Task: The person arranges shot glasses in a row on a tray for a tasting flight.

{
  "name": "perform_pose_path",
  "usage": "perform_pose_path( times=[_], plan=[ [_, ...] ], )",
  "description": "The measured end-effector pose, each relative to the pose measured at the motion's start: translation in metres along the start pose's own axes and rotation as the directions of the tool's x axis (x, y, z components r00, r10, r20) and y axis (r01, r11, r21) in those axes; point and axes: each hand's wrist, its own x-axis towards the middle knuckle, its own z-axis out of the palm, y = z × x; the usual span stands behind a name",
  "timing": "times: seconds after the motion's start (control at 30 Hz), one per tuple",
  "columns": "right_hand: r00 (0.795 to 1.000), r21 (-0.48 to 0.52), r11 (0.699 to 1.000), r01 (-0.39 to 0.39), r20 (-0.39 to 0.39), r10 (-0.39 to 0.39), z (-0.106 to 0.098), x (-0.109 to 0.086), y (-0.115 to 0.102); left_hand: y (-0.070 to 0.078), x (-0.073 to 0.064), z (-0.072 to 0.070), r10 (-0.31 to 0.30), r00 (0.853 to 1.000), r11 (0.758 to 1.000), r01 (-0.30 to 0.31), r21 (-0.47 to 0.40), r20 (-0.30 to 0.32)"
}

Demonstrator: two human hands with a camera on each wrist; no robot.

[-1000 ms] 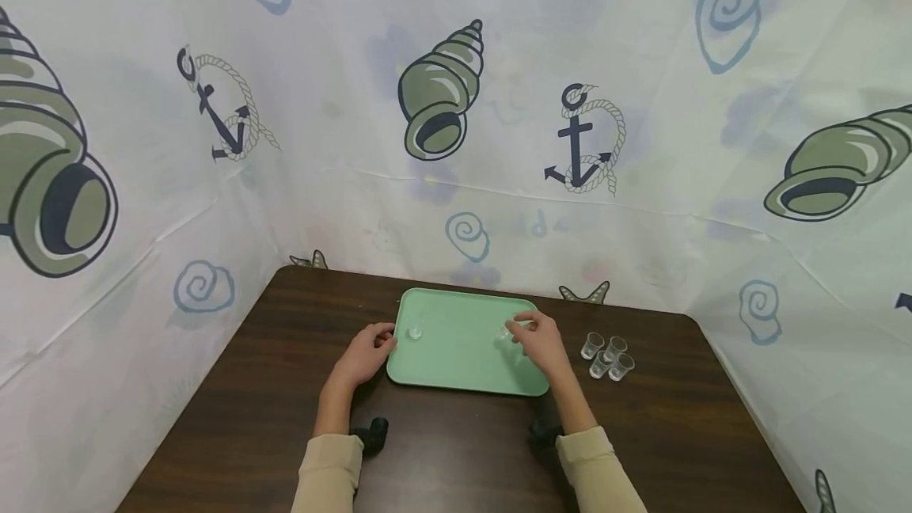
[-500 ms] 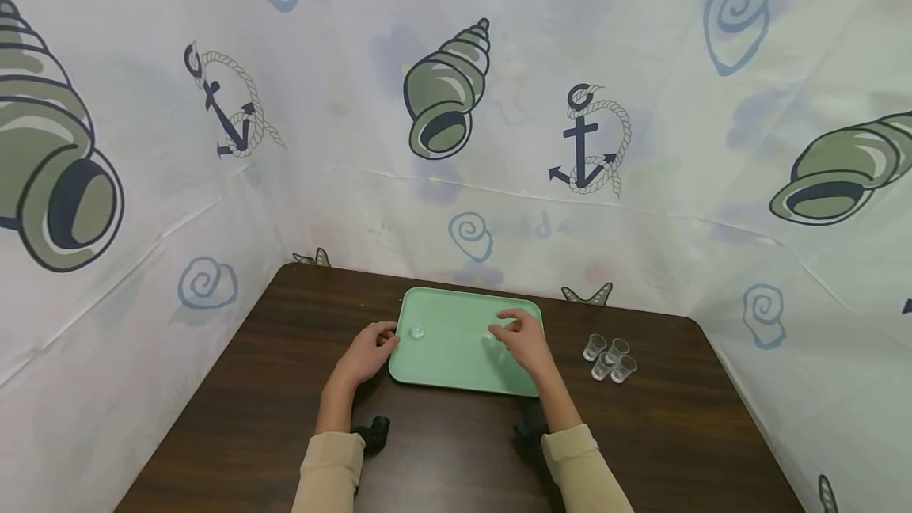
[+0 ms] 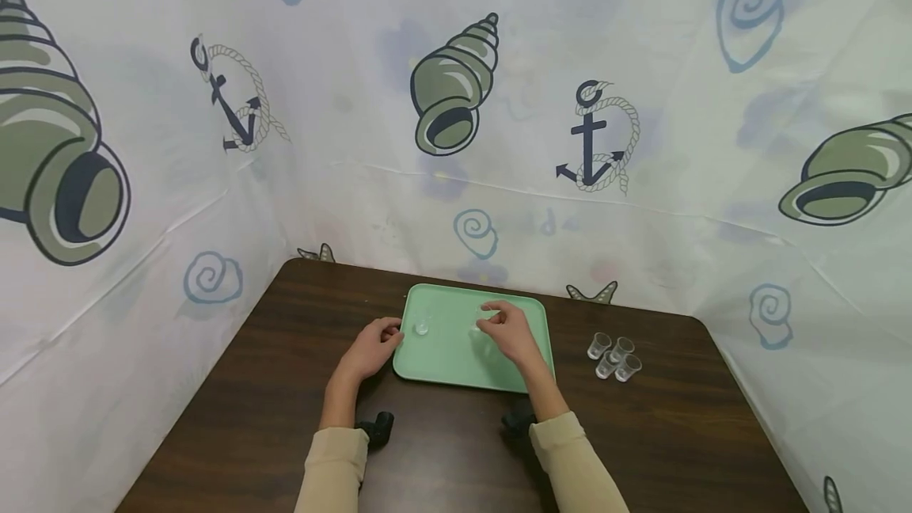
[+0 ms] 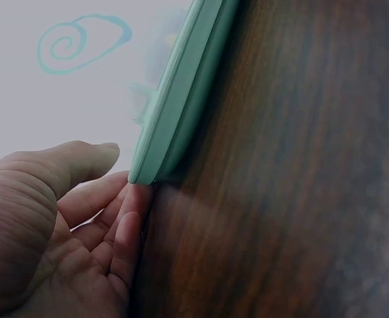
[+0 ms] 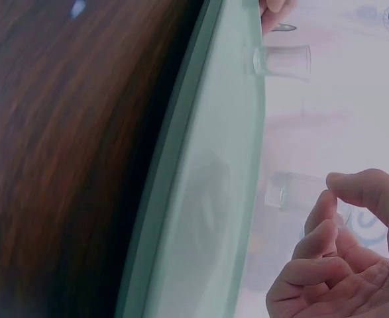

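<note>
Pinching clear cup [image 5: 295,191] over green tray [image 3: 456,362]: right hand [image 3: 511,332]. Left hand [image 3: 370,348], fingers relaxed, touching tray's left edge. Second cup [image 3: 422,328] upright on tray's left.

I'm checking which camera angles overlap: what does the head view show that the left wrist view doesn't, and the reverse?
Head only: the right hand pinching a clear cup, and the group of four cups right of the tray.
Left wrist only: the palm of the left hand.
Both: that hand at the tray's edge, the dark table and the patterned backdrop.
</note>
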Motion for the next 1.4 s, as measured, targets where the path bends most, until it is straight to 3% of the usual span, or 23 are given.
perform_pose_path(
  times=[0.17,0.63,0.87,1.4],
  plan=[
    [1.000,0.008,1.000,0.008,0.015,-0.008,0.009,0.001,-0.004,0.002,-0.002,-0.001,0.005,1.000,1.000,-0.005,-0.009,0.009],
    [0.997,-0.083,0.996,0.041,0.072,-0.035,0.031,0.009,-0.006,0.004,-0.003,-0.001,-0.014,1.000,1.000,0.014,-0.020,0.013],
    [0.994,-0.101,0.995,0.005,0.105,0.005,0.042,0.011,-0.006,0.004,-0.003,-0.001,-0.023,1.000,0.999,0.023,-0.026,0.013],
    [0.991,-0.095,0.995,0.014,0.133,-0.001,0.049,0.013,-0.012,0.000,0.004,0.000,-0.021,1.000,0.999,0.022,-0.029,0.013]
  ],
)
